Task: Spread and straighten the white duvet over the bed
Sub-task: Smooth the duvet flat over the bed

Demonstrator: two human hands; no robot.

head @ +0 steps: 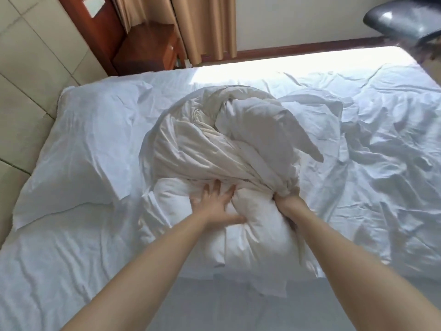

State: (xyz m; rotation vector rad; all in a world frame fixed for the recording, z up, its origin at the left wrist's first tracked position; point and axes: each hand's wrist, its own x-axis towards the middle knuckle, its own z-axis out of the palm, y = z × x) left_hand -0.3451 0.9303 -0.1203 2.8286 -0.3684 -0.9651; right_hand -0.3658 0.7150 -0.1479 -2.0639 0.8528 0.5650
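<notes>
The white duvet (pixel 214 139) lies bunched in a twisted heap in the middle of the bed (pixel 71 271), which is covered by a wrinkled white sheet. My left hand (pixel 214 206) presses flat on the near part of the heap with its fingers spread. My right hand (pixel 284 201) is buried in the folds to the right, where the fabric gathers tightly round it; only the wrist and a bit of the hand show.
A white pillow (pixel 78 144) lies at the left by the padded headboard (pixel 23 68). A wooden nightstand (pixel 148 48) and tan curtains (pixel 202 27) stand beyond the bed. A dark chair (pixel 405 17) is at the far right. Sunlight falls on the bed's far edge.
</notes>
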